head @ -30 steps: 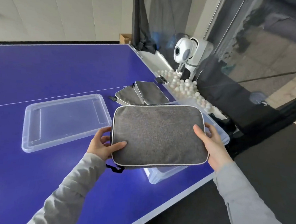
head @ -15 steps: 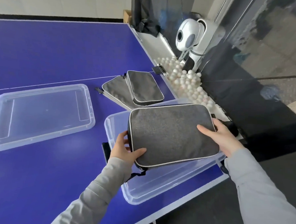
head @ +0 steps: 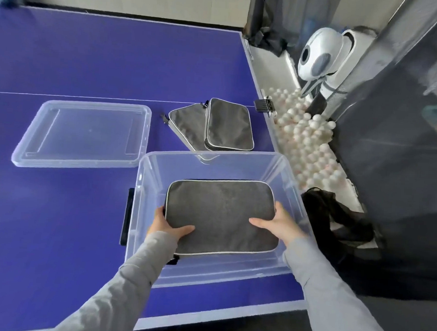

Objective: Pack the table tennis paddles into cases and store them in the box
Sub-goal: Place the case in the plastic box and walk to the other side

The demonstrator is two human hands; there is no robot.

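Both hands, left point(head: 164, 225) and right point(head: 281, 225), grip the case point(head: 220, 213) inside the box point(head: 212, 157); lay it flat, then let go.

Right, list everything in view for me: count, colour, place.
paddle case in hand: one, grey with pale piping, low inside the box
box: one, clear plastic, near table edge
cases on table: two, grey, overlapping, beyond the box
lid: one, clear, on the table left of the box
table: one, blue with white lines
balls: many, white, in the tray beside the table
ball machine: one, white, behind the balls
left hand: grips the case's left edge
right hand: grips its right edge
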